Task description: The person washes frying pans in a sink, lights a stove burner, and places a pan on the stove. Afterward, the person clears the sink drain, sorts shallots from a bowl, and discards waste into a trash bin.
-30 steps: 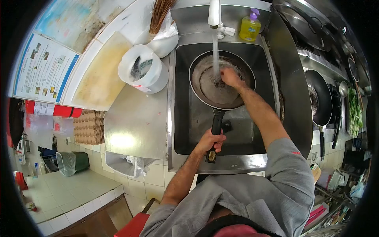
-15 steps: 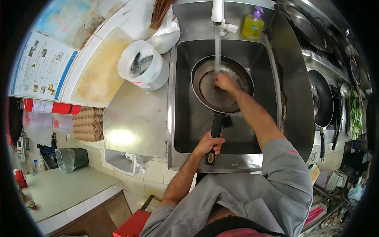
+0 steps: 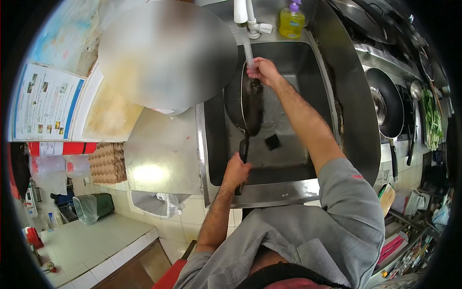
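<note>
From where I stand, the frying pan [image 3: 253, 113] is tipped steeply onto its side in the steel sink [image 3: 301, 161], nearer the basin's left edge than its right, its inner side seemingly turned rightward. The left hand [image 3: 237, 169] is clamped around the black handle [image 3: 245, 143], above the near edge. The right hand [image 3: 263, 71] has its fingers bent at the pan's far rim, in the stream of water [image 3: 248, 50]; whether they pinch the rim or merely touch it, I can't tell.

To rinse well at this tilt, I'd keep the handle grip firm against twisting, let the flow cross the inner face, and work the fingers along the rim while suds drain low.

A small black square [image 3: 273, 141] lies on the basin floor, right of the handle. Behind the far edge stand the tap [image 3: 240, 13] and, toward the far right corner, a yellow soap bottle [image 3: 291, 23]. The steel counter [image 3: 166, 144] runs off the sink's left edge; a blur hides its far end. Beyond the right-hand partition, a wok [image 3: 389, 103] sits beside a ladle [image 3: 416, 90] and some greens [image 3: 431, 118].
</note>
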`<act>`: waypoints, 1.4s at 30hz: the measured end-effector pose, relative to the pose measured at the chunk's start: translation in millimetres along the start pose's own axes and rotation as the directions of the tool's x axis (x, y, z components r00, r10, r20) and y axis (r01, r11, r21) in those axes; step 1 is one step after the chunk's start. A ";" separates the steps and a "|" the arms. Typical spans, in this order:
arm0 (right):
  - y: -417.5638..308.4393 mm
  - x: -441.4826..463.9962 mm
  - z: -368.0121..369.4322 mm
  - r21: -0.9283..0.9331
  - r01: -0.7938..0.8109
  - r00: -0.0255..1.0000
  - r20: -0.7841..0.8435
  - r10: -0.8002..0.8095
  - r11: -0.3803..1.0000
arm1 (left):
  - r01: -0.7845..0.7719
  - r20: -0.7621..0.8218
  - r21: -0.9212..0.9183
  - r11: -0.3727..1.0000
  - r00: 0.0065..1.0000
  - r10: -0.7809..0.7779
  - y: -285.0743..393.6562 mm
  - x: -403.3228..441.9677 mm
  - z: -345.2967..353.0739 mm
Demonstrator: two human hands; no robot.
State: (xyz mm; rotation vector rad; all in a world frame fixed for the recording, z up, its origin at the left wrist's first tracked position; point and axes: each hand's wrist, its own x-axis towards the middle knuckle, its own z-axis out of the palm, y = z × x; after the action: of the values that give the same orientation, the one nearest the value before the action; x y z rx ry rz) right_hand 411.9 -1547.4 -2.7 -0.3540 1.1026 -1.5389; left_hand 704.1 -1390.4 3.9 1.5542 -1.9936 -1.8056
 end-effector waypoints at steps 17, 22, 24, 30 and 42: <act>41.4 -139.4 -82.5 -0.301 -0.003 0.967 -0.244 -0.074 0.954 | 0.068 0.166 -0.410 0.910 0.986 0.001 0.6 42.6 -7.6; 60.6 -238.5 -88.7 -0.517 -0.020 0.946 -0.286 -0.151 0.855 | 0.165 0.303 -0.456 0.874 0.953 -0.021 3.1 78.2 19.3; 65.1 -273.4 -92.5 -0.495 0.014 0.944 -0.280 -0.175 0.869 | 0.232 0.395 -0.356 0.905 0.915 -0.079 -20.4 102.7 26.7; 47.4 -375.9 -99.3 -0.456 0.103 0.928 -0.276 -0.251 0.884 | 0.124 0.392 0.206 0.971 0.899 -0.197 -124.6 170.7 26.0; 82.2 -564.2 -200.5 -0.265 0.082 0.855 -0.477 -0.204 0.961 | -0.633 0.000 -0.024 0.774 0.774 0.633 -40.5 167.3 43.6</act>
State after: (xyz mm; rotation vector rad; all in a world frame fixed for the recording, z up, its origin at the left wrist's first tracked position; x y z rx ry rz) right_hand 485.1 -947.9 20.9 -0.1993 1.7122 -1.6855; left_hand 619.5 -1462.4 -134.6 0.7023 -2.1239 -1.5268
